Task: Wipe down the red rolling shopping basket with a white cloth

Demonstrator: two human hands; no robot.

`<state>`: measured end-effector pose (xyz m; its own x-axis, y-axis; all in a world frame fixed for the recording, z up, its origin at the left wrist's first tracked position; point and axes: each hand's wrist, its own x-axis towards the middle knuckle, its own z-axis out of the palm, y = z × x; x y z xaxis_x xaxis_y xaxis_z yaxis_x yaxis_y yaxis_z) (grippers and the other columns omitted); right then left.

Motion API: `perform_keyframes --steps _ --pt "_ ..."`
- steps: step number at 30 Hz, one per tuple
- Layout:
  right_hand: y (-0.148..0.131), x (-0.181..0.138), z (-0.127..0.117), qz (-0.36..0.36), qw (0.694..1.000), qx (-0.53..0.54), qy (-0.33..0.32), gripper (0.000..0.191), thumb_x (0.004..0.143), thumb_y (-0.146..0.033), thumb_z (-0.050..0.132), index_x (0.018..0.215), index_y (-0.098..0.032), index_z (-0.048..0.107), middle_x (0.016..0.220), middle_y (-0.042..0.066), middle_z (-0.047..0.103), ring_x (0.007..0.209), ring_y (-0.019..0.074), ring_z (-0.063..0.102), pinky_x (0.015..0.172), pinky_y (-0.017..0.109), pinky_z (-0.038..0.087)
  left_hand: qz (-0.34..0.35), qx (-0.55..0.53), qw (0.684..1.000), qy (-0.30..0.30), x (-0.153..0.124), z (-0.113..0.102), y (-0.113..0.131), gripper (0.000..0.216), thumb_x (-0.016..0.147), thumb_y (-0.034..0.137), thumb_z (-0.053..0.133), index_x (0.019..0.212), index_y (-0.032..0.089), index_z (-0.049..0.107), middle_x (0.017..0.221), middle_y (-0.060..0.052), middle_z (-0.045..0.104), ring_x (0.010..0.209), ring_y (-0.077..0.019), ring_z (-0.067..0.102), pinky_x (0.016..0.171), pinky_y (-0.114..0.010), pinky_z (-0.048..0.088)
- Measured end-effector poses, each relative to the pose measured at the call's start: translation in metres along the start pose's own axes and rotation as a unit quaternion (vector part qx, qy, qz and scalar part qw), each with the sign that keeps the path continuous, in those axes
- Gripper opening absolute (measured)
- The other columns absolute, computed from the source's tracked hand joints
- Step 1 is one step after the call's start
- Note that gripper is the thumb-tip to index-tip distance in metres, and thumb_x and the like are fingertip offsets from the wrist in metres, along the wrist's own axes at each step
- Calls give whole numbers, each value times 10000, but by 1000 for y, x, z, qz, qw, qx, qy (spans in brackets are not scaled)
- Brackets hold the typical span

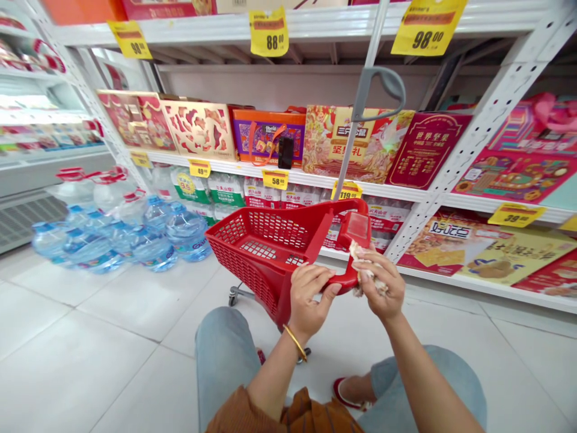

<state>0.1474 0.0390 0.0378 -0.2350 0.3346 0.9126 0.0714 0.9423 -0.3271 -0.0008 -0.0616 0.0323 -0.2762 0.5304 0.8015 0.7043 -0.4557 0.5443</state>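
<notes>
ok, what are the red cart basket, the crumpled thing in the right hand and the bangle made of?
Cart basket: likely molded plastic, semi-gloss; uniform red, perforated sides.
Crumpled thing: probably cloth, matte, given its loose folds; paper possible.
Bangle: probably metal, polished; gold-coloured sheen, though plating can't be ruled out.

The right hand (384, 294) hides much of a crumpled cloth (381, 287) at the outer corner of the red handle (348, 280), so the contact beneath cannot be told. The left hand (311, 296) covers the handle's near corner. Below, the left forearm (274, 376) partly hides one caster (308, 352). Bottled water packs (264, 193) on the lower shelf vanish behind the basket's (256, 270) far edge. Boxes (166, 8) along the upper shelf's edge (202, 30) are cut off at the top. Fine print on the yellow price tags (269, 33) is too small to read.
</notes>
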Motion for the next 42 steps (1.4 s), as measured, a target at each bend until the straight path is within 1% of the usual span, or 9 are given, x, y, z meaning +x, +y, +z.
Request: perform_keyframes --steps 4,8,14,18,29,34,38,40,42 --pt "-29 1 10 -52 997 -32 -53 289 756 -134 629 1025 -229 677 989 75 684 1015 256 636 940 521 506 11 0 1000 8 -2 -2 -2 145 880 298 595 938 196 679 886 -46 716 878 -178 638 889 -370 443" --pt "-41 1 19 -78 994 -53 -52 306 737 -130 629 1024 -228 665 951 67 689 980 243 646 930 513 515 13 -3 1000 -3 -2 -7 -4 153 884 306 584 936 202 683 877 -53 716 871 -184 645 880 -375 452" --pt "-29 8 16 -70 996 -22 -47 248 753 -154 589 967 -242 679 884 47 692 874 217 670 900 513 527 -4 -13 1000 -23 -1 -13 -5 172 861 332 623 959 215 703 878 -47 728 862 -185 656 904 -385 456" --pt "-24 11 13 -51 997 6 -53 231 753 -158 582 939 -238 693 879 47 698 876 226 671 973 556 467 -6 -13 1000 -24 0 -14 -4 173 865 335 622 961 217 703 876 -44 730 861 -182 656 909 -385 451" --pt "10 14 8 5 996 51 -70 191 814 -191 555 914 -237 711 945 50 705 942 230 661 1037 554 402 -9 -5 1000 -27 2 -19 -8 169 867 323 617 951 205 704 896 -50 736 879 -177 654 946 -401 435" --pt "6 11 9 38 997 55 -49 177 844 -231 543 887 -229 715 937 60 702 944 228 654 1029 551 417 -7 5 1000 -30 1 -21 -5 164 874 317 604 952 207 696 906 -50 736 892 -180 658 948 -402 440" --pt "-4 10 13 42 998 47 -23 164 837 -202 549 869 -220 710 903 58 697 921 222 650 955 501 483 6 67 997 -27 -7 -20 3 205 892 255 554 1062 211 660 1055 -65 720 1073 -208 619 1028 -443 396" --pt "-8 10 15 41 998 37 -14 157 831 -190 556 868 -220 705 893 53 695 913 219 648 914 469 508 18 136 991 -3 -12 -18 8 286 892 211 528 1164 198 616 1184 -88 676 1225 -237 533 1083 -493 334" --pt "-12 10 16 36 999 26 -10 156 829 -178 557 875 -220 700 895 51 692 910 213 646 895 450 516 37 191 981 9 -14 -16 15 365 890 185 514 1252 180 563 1279 -110 620 1297 -247 468 1113 -512 292"
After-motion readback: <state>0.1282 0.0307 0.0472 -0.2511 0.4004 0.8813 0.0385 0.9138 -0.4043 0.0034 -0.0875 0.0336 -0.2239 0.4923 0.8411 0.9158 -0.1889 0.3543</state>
